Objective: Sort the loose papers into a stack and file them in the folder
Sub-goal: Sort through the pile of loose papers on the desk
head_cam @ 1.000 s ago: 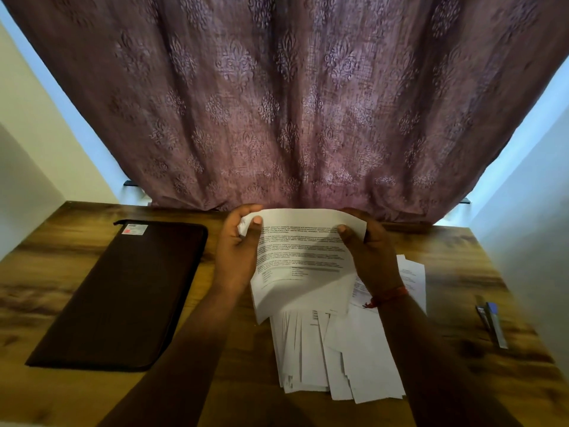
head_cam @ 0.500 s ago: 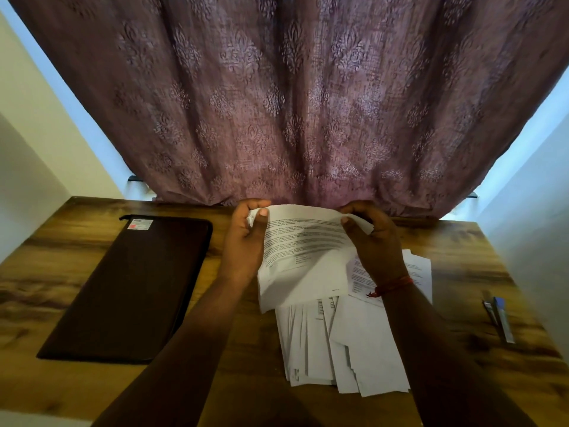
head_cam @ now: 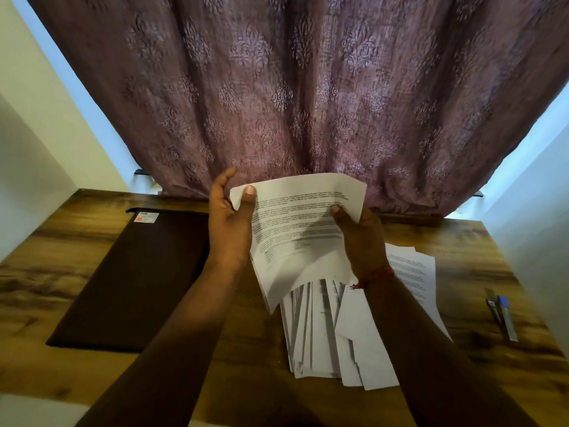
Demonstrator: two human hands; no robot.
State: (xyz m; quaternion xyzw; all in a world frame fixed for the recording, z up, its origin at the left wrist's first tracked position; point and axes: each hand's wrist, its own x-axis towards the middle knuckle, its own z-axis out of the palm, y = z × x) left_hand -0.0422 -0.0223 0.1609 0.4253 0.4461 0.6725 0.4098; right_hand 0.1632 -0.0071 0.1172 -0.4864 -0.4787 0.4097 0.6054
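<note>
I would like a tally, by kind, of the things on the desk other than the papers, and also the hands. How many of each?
Folder: 1
Pens: 2, lying side by side
Hands: 2, left hand and right hand, both holding the printed sheet
Total: 5

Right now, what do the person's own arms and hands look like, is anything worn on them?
Both forearms are bare, with no sleeves in view. The right hand has a thin red thread bracelet tied round its wrist, with a small knotted end sticking out. The left hand and its wrist carry nothing: no ring, watch or glove shows on either hand.
</note>
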